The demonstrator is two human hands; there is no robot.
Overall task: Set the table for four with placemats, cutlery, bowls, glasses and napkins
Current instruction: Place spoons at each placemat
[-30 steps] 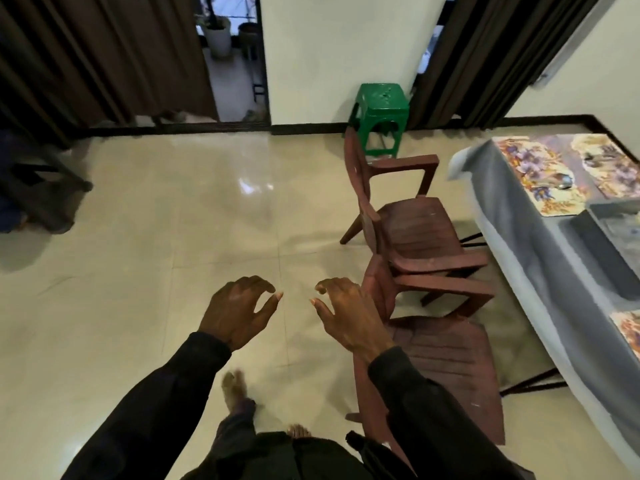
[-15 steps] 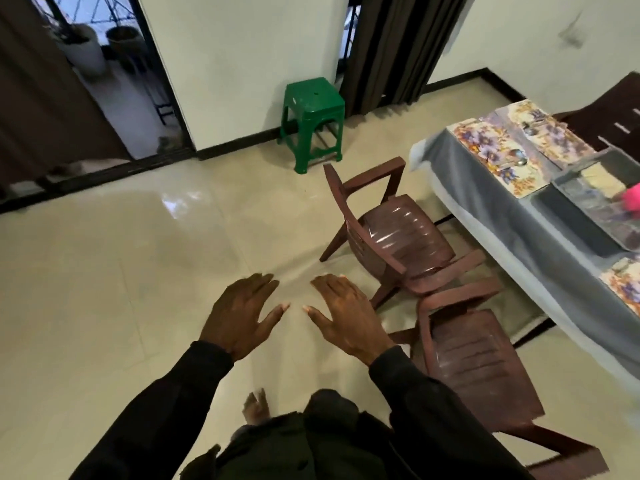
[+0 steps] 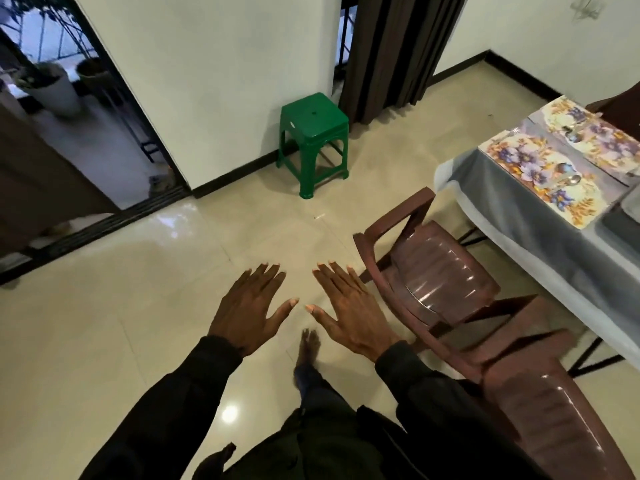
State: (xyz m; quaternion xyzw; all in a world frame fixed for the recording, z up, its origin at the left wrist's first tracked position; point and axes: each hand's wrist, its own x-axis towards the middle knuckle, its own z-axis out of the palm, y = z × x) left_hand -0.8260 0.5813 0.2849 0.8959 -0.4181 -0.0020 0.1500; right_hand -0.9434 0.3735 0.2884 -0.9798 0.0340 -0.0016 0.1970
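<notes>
Placemats (image 3: 540, 174) are what matters here, two floral ones far off on the right, so let's sweep across to them. Far left is an open doorway (image 3: 86, 133) with plant pots outside. In the centre, against the far wall, a green stool (image 3: 313, 123) stands beside a dark curtain (image 3: 391, 46). Now the hands, low and near, over bare floor: left hand (image 3: 247, 306) flat, palm down, fingers straight and fanned, nothing in it. Just beside it is the right hand (image 3: 349, 308) in the same flat spread, empty too, thumb tips almost meeting. A bare foot (image 3: 308, 344) shows between them. Right of the right hand, two brown plastic chairs (image 3: 443, 271) stand in a row between the person and the table (image 3: 512, 216) with its grey cloth. And there are the mats, at the table's far-left end, one beyond the other across its width. Each has its long axis running far-left to near-right, along the table's long edge, and what looks like a spoon (image 3: 573, 180) lies on the nearer one. So everything lies to the right and farther off than both hands, with the right hand the closer. My read: no reach works from here, and a turn right and a way round the chairs comes first. Bowls, glasses, napkins? None visible on this end.
</notes>
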